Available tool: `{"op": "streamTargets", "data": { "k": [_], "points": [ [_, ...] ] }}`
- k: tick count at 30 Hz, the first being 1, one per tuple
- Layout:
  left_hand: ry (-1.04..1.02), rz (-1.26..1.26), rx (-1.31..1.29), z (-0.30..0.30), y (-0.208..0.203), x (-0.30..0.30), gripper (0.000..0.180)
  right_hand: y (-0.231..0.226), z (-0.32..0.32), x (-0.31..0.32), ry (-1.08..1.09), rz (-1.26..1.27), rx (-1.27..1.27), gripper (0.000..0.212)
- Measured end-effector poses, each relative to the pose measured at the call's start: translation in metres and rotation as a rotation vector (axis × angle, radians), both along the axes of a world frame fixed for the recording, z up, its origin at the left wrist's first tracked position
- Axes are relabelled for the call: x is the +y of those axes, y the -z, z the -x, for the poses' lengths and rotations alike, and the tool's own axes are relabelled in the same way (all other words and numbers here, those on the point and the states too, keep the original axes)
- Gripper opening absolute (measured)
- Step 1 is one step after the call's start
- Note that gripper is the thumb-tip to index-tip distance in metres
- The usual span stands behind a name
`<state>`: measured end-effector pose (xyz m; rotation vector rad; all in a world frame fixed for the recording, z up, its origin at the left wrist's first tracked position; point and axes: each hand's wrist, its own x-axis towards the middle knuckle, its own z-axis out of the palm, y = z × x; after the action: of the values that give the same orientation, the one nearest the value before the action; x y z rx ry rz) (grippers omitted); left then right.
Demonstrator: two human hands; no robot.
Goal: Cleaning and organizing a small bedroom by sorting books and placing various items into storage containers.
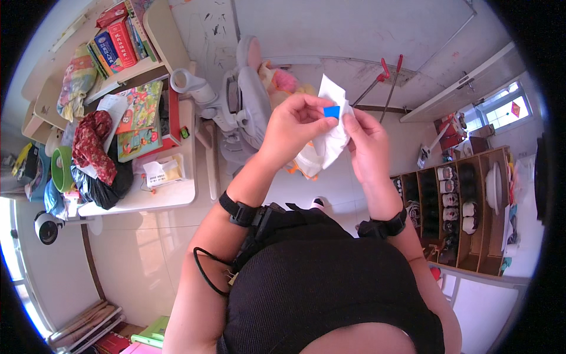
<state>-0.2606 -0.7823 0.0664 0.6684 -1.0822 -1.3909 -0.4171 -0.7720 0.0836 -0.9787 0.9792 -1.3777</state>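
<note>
In front of my chest, both hands hold a white, folded, soft sheet-like thing (332, 141) with a pointed corner sticking up. A small blue patch (332, 112) shows on it, beside my left thumb. My left hand (298, 125) pinches its left side between thumb and curled fingers. From the other side, my right hand (367, 141) grips it with the thumb in front and the fingers behind. What exactly the white thing is, I cannot make out. Behind and below it appears a pale bundle with orange parts (309, 163), partly hidden by my hands.
At left a cream desk (168, 197) carries books (140, 121), a red patterned cloth (93, 147), and a black plastic bag (106, 186). A grey chair (250, 97) stands ahead. Long-handled tools (391, 88) lean on the far wall. A shoe rack (480, 236) stands at right.
</note>
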Motion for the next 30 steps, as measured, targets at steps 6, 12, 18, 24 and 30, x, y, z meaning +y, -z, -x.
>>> {"op": "streamTargets", "data": {
  "k": [6, 12, 18, 24, 30],
  "points": [
    [-0.355, 0.458, -0.633, 0.0, -0.008, 0.002, 0.024, 0.01, 0.015, -0.005, -0.054, 0.017, 0.177, 0.026],
    [-0.363, 0.395, -0.561, 0.002, -0.008, 0.006, 0.029, 0.012, 0.016, -0.004, -0.046, 0.007, 0.027, 0.026],
    [-0.337, 0.382, -0.584, 0.006, -0.004, 0.006, 0.029, 0.007, 0.006, 0.0, 0.015, 0.032, 0.007, 0.026],
    [-0.354, 0.525, -0.724, 0.002, -0.006, 0.007, 0.029, 0.013, 0.016, -0.005, -0.03, 0.073, 0.109, 0.024],
    [-0.164, 0.21, -0.483, 0.001, -0.009, 0.009, 0.026, 0.009, 0.014, -0.011, 0.137, 0.073, 0.025, 0.026]
  ]
}}
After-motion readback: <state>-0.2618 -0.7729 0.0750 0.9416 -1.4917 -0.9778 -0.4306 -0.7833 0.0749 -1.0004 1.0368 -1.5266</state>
